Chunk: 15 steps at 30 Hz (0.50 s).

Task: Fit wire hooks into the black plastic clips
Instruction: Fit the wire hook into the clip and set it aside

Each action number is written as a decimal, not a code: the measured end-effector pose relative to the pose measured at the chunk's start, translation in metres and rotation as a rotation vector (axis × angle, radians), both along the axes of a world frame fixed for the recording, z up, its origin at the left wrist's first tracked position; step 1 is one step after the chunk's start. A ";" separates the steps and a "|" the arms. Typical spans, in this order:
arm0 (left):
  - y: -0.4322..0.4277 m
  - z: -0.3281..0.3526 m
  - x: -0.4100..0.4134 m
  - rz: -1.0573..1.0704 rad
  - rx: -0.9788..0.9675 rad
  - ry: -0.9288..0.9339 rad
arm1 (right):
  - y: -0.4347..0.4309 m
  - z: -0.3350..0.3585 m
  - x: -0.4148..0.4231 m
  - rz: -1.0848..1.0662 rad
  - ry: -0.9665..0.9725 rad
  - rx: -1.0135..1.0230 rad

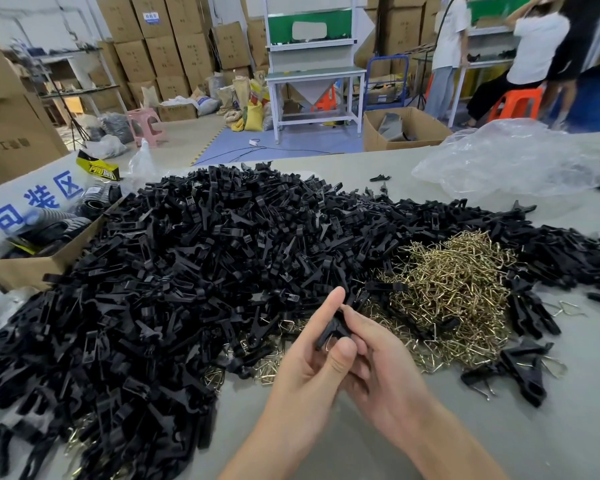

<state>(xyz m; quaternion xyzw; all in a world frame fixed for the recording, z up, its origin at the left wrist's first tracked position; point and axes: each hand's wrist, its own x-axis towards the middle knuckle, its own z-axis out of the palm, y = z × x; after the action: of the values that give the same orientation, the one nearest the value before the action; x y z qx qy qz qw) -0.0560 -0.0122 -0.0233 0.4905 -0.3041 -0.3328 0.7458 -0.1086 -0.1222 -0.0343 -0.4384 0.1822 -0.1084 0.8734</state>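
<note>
- Left hand and right hand both pinch one small black plastic clip.
- A thin wire loop seems seated in its lower end.
- Behind: heap of loose black clips beside brass-coloured wire hooks, on a grey table.

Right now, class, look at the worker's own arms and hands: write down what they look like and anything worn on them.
The left hand and right hand are bare: no gloves, rings or watch show. The left forearm and right forearm are uncovered to the picture's lower edge, so no sleeve is in view.
</note>
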 end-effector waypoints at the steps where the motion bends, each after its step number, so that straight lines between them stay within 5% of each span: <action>1: 0.001 -0.001 0.000 -0.006 0.001 -0.013 | 0.001 0.000 0.000 -0.001 0.005 0.001; 15: -0.008 -0.005 -0.003 0.099 0.048 -0.029 | 0.012 -0.001 0.000 -0.105 0.075 -0.040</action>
<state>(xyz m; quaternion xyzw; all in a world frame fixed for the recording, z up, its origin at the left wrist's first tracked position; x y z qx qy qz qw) -0.0588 -0.0203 -0.0281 0.5275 -0.2820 -0.2955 0.7449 -0.1082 -0.1100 -0.0349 -0.4493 0.2355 -0.1411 0.8502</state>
